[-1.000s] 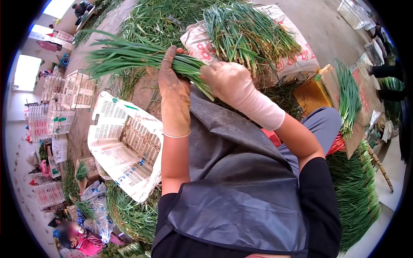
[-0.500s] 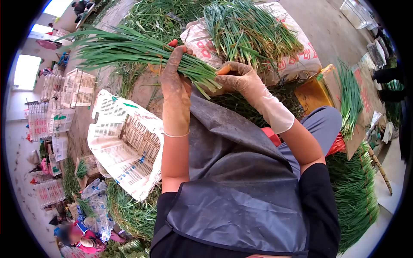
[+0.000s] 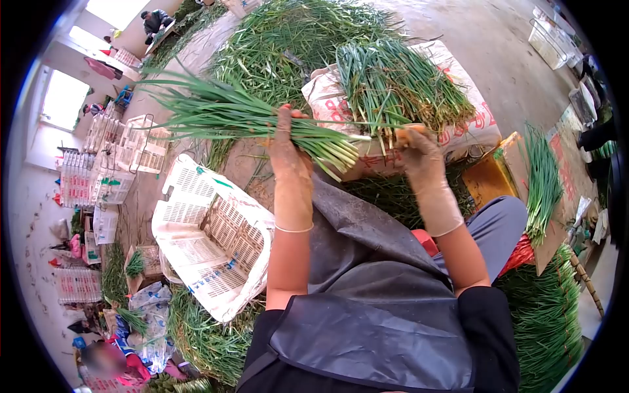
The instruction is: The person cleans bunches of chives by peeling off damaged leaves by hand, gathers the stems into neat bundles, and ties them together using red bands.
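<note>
My left hand, in a soiled pale glove, is closed around a bunch of green chives. The leaves fan out to the left and the pale stem ends point right. My right hand, gloved too, is pinched at the front edge of a sack, to the right of those stem ends. A thin green chive strand stretches from the bunch to its fingers. Close behind that hand, a larger heap of chives lies on the white sack with red print.
A white plastic crate lies tilted at my left. Loose greens cover the floor ahead. A yellow crate and chives on a board are at right. Bundled chives stand beside me. Other people sit farther off.
My right hand has moved right, away from the bunch's stem ends, with a thin strand in its fingers. My left hand still grips the bunch. The whole view has shifted slightly.
</note>
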Demonstrator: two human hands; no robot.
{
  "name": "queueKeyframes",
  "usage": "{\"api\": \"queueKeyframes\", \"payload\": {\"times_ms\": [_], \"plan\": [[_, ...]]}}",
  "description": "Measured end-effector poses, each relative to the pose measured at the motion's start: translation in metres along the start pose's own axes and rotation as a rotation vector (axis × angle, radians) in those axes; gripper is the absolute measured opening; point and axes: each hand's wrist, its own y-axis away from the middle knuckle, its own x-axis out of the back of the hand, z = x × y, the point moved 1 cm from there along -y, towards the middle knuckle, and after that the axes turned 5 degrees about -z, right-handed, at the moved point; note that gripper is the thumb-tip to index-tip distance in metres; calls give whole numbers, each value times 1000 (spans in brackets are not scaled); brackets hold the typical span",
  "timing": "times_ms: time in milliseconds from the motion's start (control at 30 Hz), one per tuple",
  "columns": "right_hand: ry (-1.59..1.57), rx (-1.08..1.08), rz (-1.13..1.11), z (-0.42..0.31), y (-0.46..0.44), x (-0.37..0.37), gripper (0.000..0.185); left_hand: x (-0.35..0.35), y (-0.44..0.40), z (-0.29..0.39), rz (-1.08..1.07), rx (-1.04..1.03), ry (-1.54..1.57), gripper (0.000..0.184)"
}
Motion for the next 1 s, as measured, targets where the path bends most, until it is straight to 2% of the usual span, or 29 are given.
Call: {"api": "queueKeyframes", "payload": {"times_ms": [33, 67, 100, 133, 167, 200, 233, 267, 300, 367, 400, 433, 500, 533, 633, 667, 700, 767, 833, 867, 900, 933, 1000], "plan": [[28, -47, -135, -10, 0, 21, 8, 8, -7, 7, 9, -2, -2, 16], [241, -178, 29, -21, 12, 26, 11, 20, -17, 13, 26, -13, 35, 15], [746, -356, -141, -25, 9, 56, 20, 28, -25, 20, 46, -28, 75, 15], [1233, -431, -229, -17, 11, 88, 27, 30, -27, 28, 74, -33, 79, 13], [1718, -493, -312, -13, 19, 91, 34, 36, -28, 31, 85, -34, 76, 13], [2153, -567, -213, -7, 26, 94, 48, 40, -31, 32, 50, -15, 117, 12], [1989, -341, -274, -10, 27, 61, 54, 41, -35, 32, 10, 5, 163, 11], [1580, -247, -341, 3, 20, 50, 59, 43, -36, 28, -35, 30, 177, 11], [1103, -279, -365, 14, 17, 22, 64, 43, -31, 23, -26, 49, 173, 11], [565, -374, -447, 31, 10, -29, 73, 31, -27, 17, -35, 121, 173, 10], [592, -424, -413, 39, 4, -43, 62, 25, -23, 11, -6, 99, 153, 9], [591, -424, -410, 35, 1, -54, 62, 23, -21, 6, -6, 102, 152, 9], [913, -677, -333, 26, -4, -69, 44, 22, -19, 2, -19, 139, 197, 9], [1012, -432, -319, 30, 2, -67, 29, 19, -17, 4, -11, 152, 184, 8], [1086, -334, -381, 26, 21, -51, 29, 10, -9, -7, 69, 223, 130, 9], [1000, -369, -371, 22, 27, -49, 32, 11, -10, -13, 28, 279, 135, 10], [973, -582, -329, 8, 32, -44, 35, 13, -11, -14, 31, 282, 137, 10], [864, -639, -392, -7, 42, -13, 40, 9, -12, -8, 149, 156, 93, 8], [988, -888, -449, -9, 47, 34, 31, 28, -31, 0, 105, 119, 149, 10], [1671, -761, -600, -3, 55, 66, 31, 31, -33, 6, 116, 89, 153, 9], [2338, -532, -714, 4, 63, 85, 39, 33, -33, 10, 125, 68, 150, 8], [2542, -621, -375, 9, 51, 69, 59, 29, -30, 12, 199, 29, 74, 7], [1940, 127, -350, -14, 39, -1, 69, 18, -23, 9, 247, 13, 71, 7]]}}
